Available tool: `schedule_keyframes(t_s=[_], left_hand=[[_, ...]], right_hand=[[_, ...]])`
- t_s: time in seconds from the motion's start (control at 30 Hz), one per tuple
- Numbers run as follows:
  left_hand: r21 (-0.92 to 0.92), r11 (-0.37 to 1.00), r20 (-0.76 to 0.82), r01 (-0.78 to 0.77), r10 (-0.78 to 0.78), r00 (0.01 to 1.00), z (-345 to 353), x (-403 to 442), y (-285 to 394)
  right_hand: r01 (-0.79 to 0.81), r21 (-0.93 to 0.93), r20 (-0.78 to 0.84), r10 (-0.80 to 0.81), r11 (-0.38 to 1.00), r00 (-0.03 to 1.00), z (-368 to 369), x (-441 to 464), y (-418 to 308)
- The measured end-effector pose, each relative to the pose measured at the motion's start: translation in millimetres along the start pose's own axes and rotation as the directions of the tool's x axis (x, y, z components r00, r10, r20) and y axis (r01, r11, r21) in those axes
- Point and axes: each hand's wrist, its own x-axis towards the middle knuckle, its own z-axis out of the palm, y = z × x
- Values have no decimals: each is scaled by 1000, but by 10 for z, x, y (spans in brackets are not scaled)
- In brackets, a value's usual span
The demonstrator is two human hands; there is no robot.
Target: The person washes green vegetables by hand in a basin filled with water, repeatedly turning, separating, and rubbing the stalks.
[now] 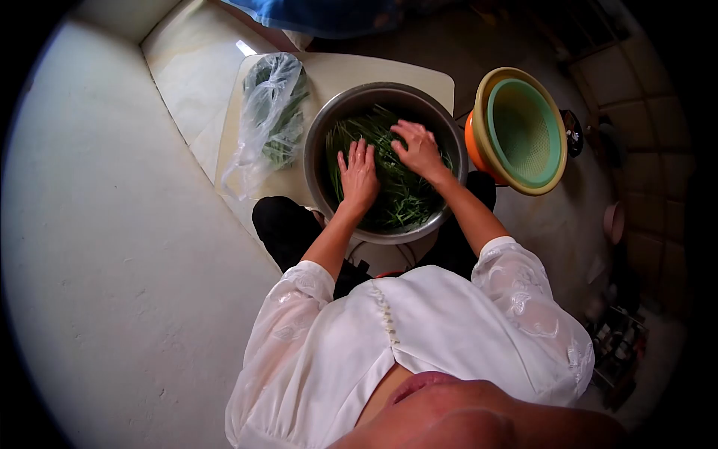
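Note:
Long, thin leafy greens (400, 206) fill a round metal basin (317, 196) in front of me. My left hand (359, 178) lies on the greens at the basin's left side, palm down with its fingers stretched out. Over the right part of the basin is my right hand (419, 148), its fingers apart and slightly bent above the greens. Whether any strands are under its fingertips is hidden. Neither hand visibly grips anything. Left of the basin, a clear plastic bag (273, 112) holds more greens.
The basin and bag rest on a pale low table (404, 71). To the right stand stacked basins with a green colander (527, 133) inside a yellow basin (486, 97). A white wall (112, 247) runs along the left. Blue cloth (321, 16) hangs at the top.

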Motion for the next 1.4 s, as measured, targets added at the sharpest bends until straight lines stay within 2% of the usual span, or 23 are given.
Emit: schedule_keyframes(t_s=[0.13, 0.2, 0.37, 0.43, 0.5, 0.57, 0.63, 0.73, 0.77, 0.8, 0.83, 0.9, 0.93, 0.97, 1.0, 1.03, 1.07, 1.1, 1.17, 1.23, 1.3, 1.37, 1.4], left_hand=[[38, 999, 19, -18, 17, 1000, 38, -40, 102], [31, 999, 71, 8, -10, 997, -35, -17, 83], [-54, 998, 156, 11, -3, 988, -196, -59, -6], [-109, 994, -60, 7, -14, 998, -363, -145, 25], [-108, 994, -52, 27, -32, 998, -322, -252, 9], [-26, 999, 68, 48, -46, 997, -275, -265, -38], [-49, 997, 79, 54, -50, 996, -268, -290, -85], [-142, 988, -5, 60, -61, 998, -390, -314, -82], [-303, 944, -110, 130, -170, 979, -408, -317, -90], [-461, 870, -193, 174, -290, 938, -414, -322, -108], [-529, 800, -100, 284, -391, 915, -432, -315, -156], [-685, 514, 173, 516, -573, 801, -320, -237, -276], [-688, 513, 172, 514, -573, 801, -252, -185, -317], [-710, 396, 306, 583, -572, 761, -226, -130, -334], [-710, 275, 435, 648, -553, 711, -200, -74, -355], [-711, 275, 433, 647, -553, 711, -161, 4, -363], [-709, 151, 517, 689, -552, 654, -148, 90, -326], [-691, 25, 600, 723, -539, 592, -232, 135, -220], [-687, 19, 594, 726, -561, 576, -229, 190, -63], [-833, -93, 539, 545, -353, 765, -11, 219, -92], [-851, -62, 503, 522, -387, 773, 130, 237, -91], [-916, 154, 265, 370, -458, 848, 217, 208, -75], [-914, 153, 274, 377, -454, 848, 229, 202, -67]], right_hand=[[26, -154, 7, -26, 988, 1000, 202, 78, 171], [-167, -212, 209, 212, 963, 955, 217, 109, 133], [-112, 2, 148, 110, 994, 983, 202, -34, 71], [50, -69, 128, -40, 996, 991, 150, -185, -81], [63, -122, 228, -34, 991, 973, 267, -306, -102], [-84, -243, 355, 169, 966, 919, 310, -196, -90], [-128, -212, 353, 198, 969, 914, 263, -149, -120], [-105, -19, 401, 104, 994, 910, -55, -134, -154], [-75, 138, 340, 24, 988, 940, -40, -114, 36], [-76, 168, 270, 28, 983, 962, -180, -93, 63], [-75, 198, 201, 34, 977, 979, -315, -75, 85], [-146, 160, 131, 126, 976, 983, -348, 19, 304], [-284, 274, 217, 229, 919, 949, -294, 49, 387], [-420, 370, 314, 314, 829, 896, -272, 63, 402], [-419, 369, 314, 313, 830, 896, -220, 73, 398], [-566, 440, 459, 367, 697, 809, -142, 91, 382], [-700, 473, 601, 385, 535, 701, -62, 91, 380], [-705, 467, 685, 286, 534, 670, 83, 131, 378], [-761, 479, 701, 333, 437, 631, 195, 55, 195], [-752, 485, 672, 359, 447, 647, 266, 18, 72], [-528, 607, 455, 285, 594, 844, 255, -36, -27], [-499, 621, 425, 276, 604, 862, 238, -70, -36], [-416, 565, 337, 261, 712, 905, 240, -56, -10]])
